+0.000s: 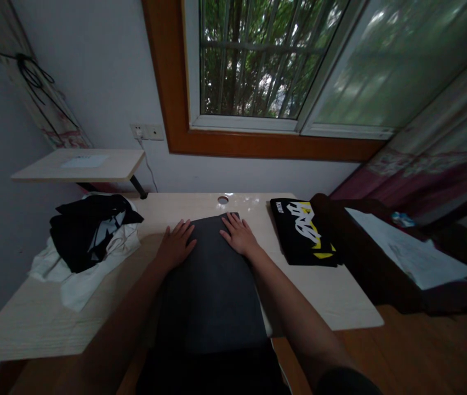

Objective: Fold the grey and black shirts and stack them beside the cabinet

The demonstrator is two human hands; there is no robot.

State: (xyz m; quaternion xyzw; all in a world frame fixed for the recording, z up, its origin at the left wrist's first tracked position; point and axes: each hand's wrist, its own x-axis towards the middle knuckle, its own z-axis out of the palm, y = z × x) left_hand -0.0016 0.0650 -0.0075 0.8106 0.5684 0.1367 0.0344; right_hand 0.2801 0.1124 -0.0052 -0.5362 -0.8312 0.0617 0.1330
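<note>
A dark grey folded cloth (217, 291), looking like a garment, lies lengthwise on the desk and reaches down toward my body. On its far left edge rests my left hand (177, 244), flat with the fingers spread. My right hand (238, 233) lies flat on the far right corner, fingers apart. Neither hand grips the cloth. To the right is a neatly folded black garment (303, 230) with white and yellow print. A loose pile of black clothing (79, 230) and white clothing (79, 288) sits on the left.
The light wooden desk (332, 302) stands against the wall under a window (266, 66). A raised shelf (118, 164) holds a paper sheet at the back left. A round cable hole (222, 200) is near the back edge. On the right stands dark furniture with a white sheet (414, 252).
</note>
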